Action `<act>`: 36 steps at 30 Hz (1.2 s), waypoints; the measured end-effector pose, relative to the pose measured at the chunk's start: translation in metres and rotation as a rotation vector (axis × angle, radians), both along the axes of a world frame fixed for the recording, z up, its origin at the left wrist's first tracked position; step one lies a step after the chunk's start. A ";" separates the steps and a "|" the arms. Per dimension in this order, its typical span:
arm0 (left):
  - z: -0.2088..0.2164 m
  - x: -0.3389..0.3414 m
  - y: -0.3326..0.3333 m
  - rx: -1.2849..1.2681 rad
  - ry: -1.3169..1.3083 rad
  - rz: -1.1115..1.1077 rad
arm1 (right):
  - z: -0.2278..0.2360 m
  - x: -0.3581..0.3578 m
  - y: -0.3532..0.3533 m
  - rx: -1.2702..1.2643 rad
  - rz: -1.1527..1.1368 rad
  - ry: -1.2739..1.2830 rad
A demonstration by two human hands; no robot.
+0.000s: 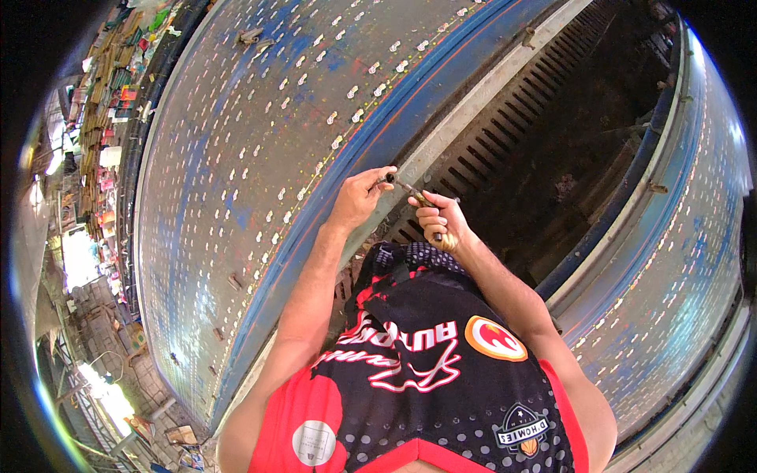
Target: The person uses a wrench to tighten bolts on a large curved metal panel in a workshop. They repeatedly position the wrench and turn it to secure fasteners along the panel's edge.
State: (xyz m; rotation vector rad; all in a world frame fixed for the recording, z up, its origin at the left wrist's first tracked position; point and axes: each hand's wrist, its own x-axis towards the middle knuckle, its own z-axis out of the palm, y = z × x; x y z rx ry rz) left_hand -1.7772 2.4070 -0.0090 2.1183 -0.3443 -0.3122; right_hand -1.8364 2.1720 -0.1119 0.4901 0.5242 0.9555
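Note:
My left hand (356,203) is above the pale metal rail along the table's near edge. Its thumb and fingers pinch a small dark round fitting (389,179). Close by on the right, my right hand (443,223) is closed around a slim hand tool with a metal shaft (408,190). The tool slants up and left, and its tip is at or very near the fitting; whether they touch I cannot tell. My fingers hide much of the tool's handle, so its exact kind is unclear.
A long grey table (307,118) with blue stains carries rows of small pale printed shapes. Right of me a dark gap holds a slotted strip (493,142). A similar table (670,315) stands beyond it. Stacked clutter (102,158) lines the far left.

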 end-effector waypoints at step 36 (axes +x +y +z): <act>0.015 0.025 -0.020 0.238 -0.141 -0.139 | 0.039 -0.007 -0.024 -2.446 -0.492 -2.391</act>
